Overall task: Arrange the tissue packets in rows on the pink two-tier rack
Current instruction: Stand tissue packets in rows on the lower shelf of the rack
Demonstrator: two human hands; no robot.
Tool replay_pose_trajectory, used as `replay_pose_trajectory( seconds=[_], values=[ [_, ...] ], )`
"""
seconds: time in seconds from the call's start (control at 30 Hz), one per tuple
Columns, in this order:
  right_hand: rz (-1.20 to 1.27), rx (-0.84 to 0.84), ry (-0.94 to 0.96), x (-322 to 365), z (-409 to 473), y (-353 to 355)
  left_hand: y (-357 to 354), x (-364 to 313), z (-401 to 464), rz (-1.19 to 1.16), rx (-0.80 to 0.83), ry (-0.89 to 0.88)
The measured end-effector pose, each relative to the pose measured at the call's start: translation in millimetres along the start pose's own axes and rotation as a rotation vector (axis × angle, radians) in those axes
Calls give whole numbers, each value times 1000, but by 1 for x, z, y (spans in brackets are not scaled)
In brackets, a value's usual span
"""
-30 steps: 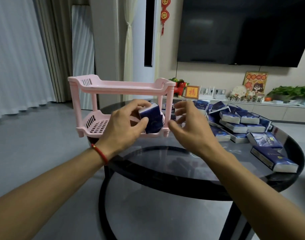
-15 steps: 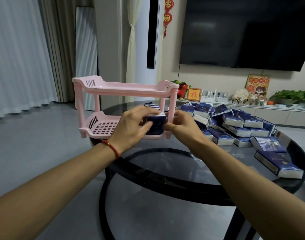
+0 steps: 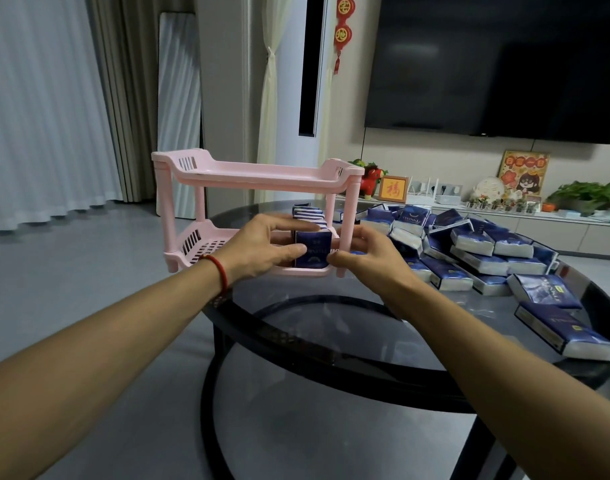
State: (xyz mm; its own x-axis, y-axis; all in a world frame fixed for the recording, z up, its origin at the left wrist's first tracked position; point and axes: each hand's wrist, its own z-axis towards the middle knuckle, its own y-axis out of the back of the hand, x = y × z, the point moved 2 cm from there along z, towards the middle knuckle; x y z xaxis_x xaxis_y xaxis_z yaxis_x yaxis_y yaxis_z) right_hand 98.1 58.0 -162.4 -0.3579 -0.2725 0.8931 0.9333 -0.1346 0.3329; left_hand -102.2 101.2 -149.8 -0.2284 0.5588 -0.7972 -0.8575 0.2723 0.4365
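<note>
I see my left hand (image 3: 262, 245) reaching into the lower tier of the pink rack (image 3: 255, 178), thumb and fingers curled round the left side of a dark blue tissue packet (image 3: 313, 249) that stands upright at the tier's front right end. My right hand (image 3: 360, 251) meets it from the other side, thumb tip pinching the packet's right edge; its other fingers go behind the rack's front right post, can't tell how they lie. Packet sits between both hands, bottom hidden behind the tier's front lip. Just beyond my left fingertips a row of more packets (image 3: 308, 216) stands on the same tier, striped tops showing, running back from the held one. Left of my left hand the lower tier shows its bare slotted floor. Upper tier is above both hands, seen only from below its rim. Red cord bracelet (image 3: 220, 271) on the left wrist. Right of my right hand a loose heap of tissue packets (image 3: 470, 247) lies on the round dark glass table (image 3: 331, 320), some stacked, two more nearer me at the table's right edge. TV (image 3: 497, 64) on the wall beyond, well above my right hand
</note>
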Motion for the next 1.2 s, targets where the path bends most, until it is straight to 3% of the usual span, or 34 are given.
replay_pose_trajectory(
  seconds=[0.13, 0.2, 0.33, 0.47, 0.8, 1.2],
  values=[
    [43, 3, 7, -1, 3, 4, 4, 3, -1, 51, 25, 27],
    [181, -4, 24, 6, 6, 6, 7, 7, 1, 115, 33, 106],
    [681, 23, -129, 15, 25, 19, 9, 9, 17, -489, -5, 293],
    [841, 230, -291, 11, 45, 25, 2, 12, 36, -639, -47, 413],
    [656, 336, -308, 26, 58, 14, -15, 10, 44, -632, -76, 511],
    [560, 278, -314, 23, 73, 3, -16, 12, 54, -505, -185, 564]
  ],
)
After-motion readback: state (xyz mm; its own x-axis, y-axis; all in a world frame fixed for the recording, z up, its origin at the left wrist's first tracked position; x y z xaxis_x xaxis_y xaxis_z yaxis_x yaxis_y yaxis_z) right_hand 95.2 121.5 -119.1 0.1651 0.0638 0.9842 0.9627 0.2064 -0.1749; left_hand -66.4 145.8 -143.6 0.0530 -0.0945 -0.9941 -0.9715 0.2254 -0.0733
